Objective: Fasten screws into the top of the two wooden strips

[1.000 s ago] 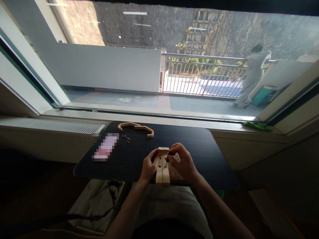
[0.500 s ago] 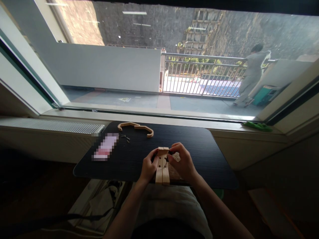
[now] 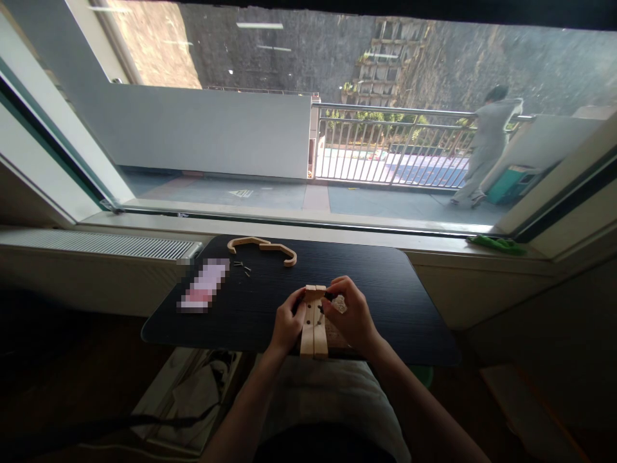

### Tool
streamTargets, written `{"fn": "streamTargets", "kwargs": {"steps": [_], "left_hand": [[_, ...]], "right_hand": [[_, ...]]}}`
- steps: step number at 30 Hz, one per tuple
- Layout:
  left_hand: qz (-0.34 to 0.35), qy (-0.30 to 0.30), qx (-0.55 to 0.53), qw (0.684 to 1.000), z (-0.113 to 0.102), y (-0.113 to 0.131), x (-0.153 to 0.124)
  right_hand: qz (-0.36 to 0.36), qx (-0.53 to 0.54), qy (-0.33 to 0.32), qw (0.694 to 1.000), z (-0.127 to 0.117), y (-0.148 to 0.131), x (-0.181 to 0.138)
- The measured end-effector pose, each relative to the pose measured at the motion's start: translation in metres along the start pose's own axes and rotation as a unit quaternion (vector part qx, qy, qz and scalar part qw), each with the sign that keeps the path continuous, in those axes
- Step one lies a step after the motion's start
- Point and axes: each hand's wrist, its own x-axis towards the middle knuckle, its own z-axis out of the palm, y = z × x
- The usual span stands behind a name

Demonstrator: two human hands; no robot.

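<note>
Two pale wooden strips [image 3: 313, 347] stand side by side at the table's near edge, with dark round holes in their upper part. My left hand [image 3: 288, 325] grips them along the left side, fingers curled around the far end. In a pinch, my right hand [image 3: 353, 314] has a small dark tool [image 3: 321, 310], whose exact kind I cannot make out. Its lower end meets a small screw [image 3: 319, 322] in the right strip. Fingers partly hide the tool. Beneath the right hand lies a brown patterned piece [image 3: 337, 335] with a whitish lacy patch.
Two curved wooden pieces [image 3: 279, 248] lie at the back of the black table [image 3: 385, 283]. Several loose screws [image 3: 247, 268] are near a blurred pinkish item [image 3: 206, 283]. Beyond are a radiator [image 3: 106, 243], a green cloth [image 3: 496, 244] on the sill and a person [image 3: 486, 141] outside.
Very little differs. My right fingers and the dark tool have shifted slightly at the screw; the left hand and the wooden strips keep their place.
</note>
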Motion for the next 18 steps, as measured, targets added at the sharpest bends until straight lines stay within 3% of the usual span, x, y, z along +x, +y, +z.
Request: {"fn": "streamTargets", "kwargs": {"steps": [18], "left_hand": [[0.001,0.0,-0.011,1.0,-0.0009,-0.002,-0.0001]], "right_hand": [[0.025,0.004,0.009,1.0,0.0057,0.0025,-0.0023]]}}
